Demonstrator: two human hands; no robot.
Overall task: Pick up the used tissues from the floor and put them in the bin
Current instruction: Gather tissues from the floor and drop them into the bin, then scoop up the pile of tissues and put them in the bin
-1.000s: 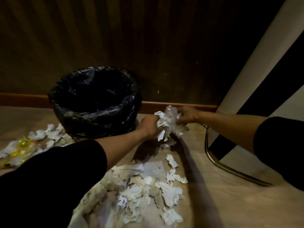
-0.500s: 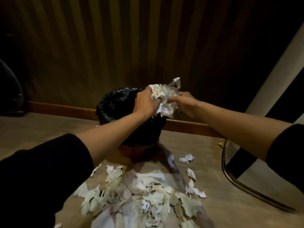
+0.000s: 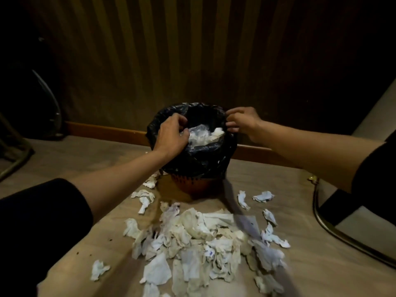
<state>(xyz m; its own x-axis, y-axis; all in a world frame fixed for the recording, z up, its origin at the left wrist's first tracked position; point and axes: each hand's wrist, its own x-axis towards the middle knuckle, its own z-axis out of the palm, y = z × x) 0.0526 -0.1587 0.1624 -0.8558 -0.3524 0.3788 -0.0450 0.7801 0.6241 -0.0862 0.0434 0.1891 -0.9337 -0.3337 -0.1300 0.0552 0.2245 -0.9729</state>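
A: How many bins?

B: One bin [image 3: 192,185], with one black liner [image 3: 199,155] folded over its rim. It stands on the floor [image 3: 310,275] close to the skirting board [image 3: 102,130], below the striped wall [image 3: 192,50].

A: And the hands?

B: Two. The left hand [image 3: 171,136] hangs over the near-left rim, fingers curled down into the opening and touching the bundle of tissues and clear plastic [image 3: 203,136] that lies inside the liner. Whether they still pinch it or only rest on it, I cannot tell. The right hand [image 3: 244,123] is at the far-right rim, fingertips bent together at the liner's edge; whether it grips the liner I cannot tell either.

A: What is left on the floor?

B: One large heap of crumpled tissues [image 3: 199,243] just in front of the bin, too tangled to count. Around it, loose pieces: about three on the left near the bin's base, one apart [image 3: 98,270] at the lower left, and roughly five on the right, among them a pair [image 3: 255,198] lying side by side.

A: Anything else?

B: One curved metal chair leg [image 3: 321,221] on the right, and another metal frame [image 3: 51,99] in the dark on the left.
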